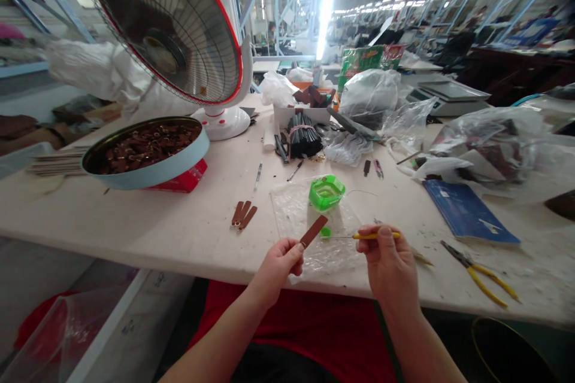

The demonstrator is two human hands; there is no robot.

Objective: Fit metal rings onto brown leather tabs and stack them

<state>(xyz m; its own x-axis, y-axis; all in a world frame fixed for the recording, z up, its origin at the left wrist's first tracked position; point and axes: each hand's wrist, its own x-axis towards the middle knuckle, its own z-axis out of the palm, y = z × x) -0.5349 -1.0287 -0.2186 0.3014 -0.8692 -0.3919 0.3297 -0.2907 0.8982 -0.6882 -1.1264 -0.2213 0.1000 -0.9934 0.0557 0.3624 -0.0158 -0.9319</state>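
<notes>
My left hand (282,262) pinches the lower end of a brown leather tab (314,230), which points up and to the right. In my right hand (390,260) is a yellow-handled tool (376,236) with a thin metal shaft, its tip pointing left towards the tab but apart from it. Just beyond the tab stands a bright green plastic container (327,192), on a clear plastic sheet (287,203). A small green piece (326,232) shows beside the shaft. Three similar leather tabs (243,215) with metal rings lie to the left.
A round tin (153,161) full of brown tabs rests on a red box (186,179) at left, before a fan (171,30). Yellow-handled pliers (480,272) and a blue booklet (469,210) lie at right. Plastic bags (372,99) and bundled black strips (305,137) stand behind.
</notes>
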